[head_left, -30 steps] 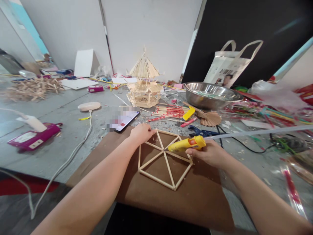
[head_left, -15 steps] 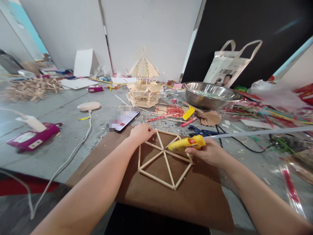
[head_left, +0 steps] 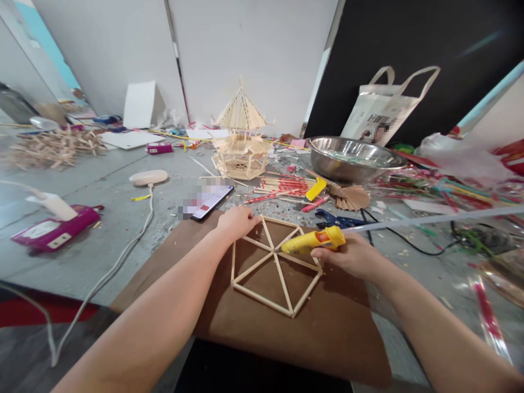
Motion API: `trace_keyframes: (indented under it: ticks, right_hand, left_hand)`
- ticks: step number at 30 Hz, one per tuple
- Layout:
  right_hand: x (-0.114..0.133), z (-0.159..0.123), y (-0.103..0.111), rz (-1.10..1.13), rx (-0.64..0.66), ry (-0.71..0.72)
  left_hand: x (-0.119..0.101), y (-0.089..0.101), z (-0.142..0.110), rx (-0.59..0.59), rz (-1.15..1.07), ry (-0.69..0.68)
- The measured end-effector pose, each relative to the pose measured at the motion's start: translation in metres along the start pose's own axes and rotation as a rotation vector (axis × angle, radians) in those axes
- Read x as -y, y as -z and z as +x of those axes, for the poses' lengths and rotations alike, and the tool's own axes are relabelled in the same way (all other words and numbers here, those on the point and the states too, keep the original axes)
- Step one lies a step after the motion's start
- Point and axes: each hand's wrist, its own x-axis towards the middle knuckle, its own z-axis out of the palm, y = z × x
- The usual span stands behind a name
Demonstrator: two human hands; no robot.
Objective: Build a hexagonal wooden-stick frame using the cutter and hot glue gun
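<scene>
A hexagon of wooden sticks with spokes [head_left: 273, 266] lies flat on a brown board [head_left: 262, 322]. My left hand [head_left: 237, 222] rests curled on the hexagon's far left corner, pressing the sticks down. My right hand [head_left: 352, 255] is closed round a yellow glue gun [head_left: 313, 240], whose nozzle points left at the hub where the spokes meet. A long clear glue stick [head_left: 429, 219] juts out of the gun's back to the right.
A phone [head_left: 209, 201] lies just beyond the board. Behind it stand a stick pagoda model [head_left: 241, 139], a steel bowl [head_left: 354, 158], red-wrapped sticks [head_left: 282, 188], blue pliers [head_left: 339, 221] and a tote bag [head_left: 385, 112]. A white cable [head_left: 123, 256] and magenta box [head_left: 57, 229] lie left.
The glue gun and my right hand shifted very slightly; the nozzle stays at the hub. My left hand has not moved.
</scene>
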Motion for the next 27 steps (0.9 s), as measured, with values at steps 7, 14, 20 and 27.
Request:
trace_keyframes:
  ticks: [7,14,20,27]
  right_hand:
    - [-0.0011,0.0006,0.0012,-0.001,-0.020,-0.010]
    - [-0.0004,0.0016,0.0011,0.008,-0.010,0.004]
    - [-0.0014,0.0012,0.0004,0.008,-0.014,0.001]
    - [-0.0013,0.0018,0.0004,-0.022,-0.014,-0.007]
  left_hand:
    - [-0.0010,0.0012,-0.0008,0.006,-0.002,0.003]
    - [-0.0028,0.0018,-0.0030,-0.011,0.041,-0.006]
    - [-0.0053,0.0042,-0.0058,-0.006,0.061,0.003]
    - [-0.0038,0.0030,-0.0056,-0.014,0.047,-0.016]
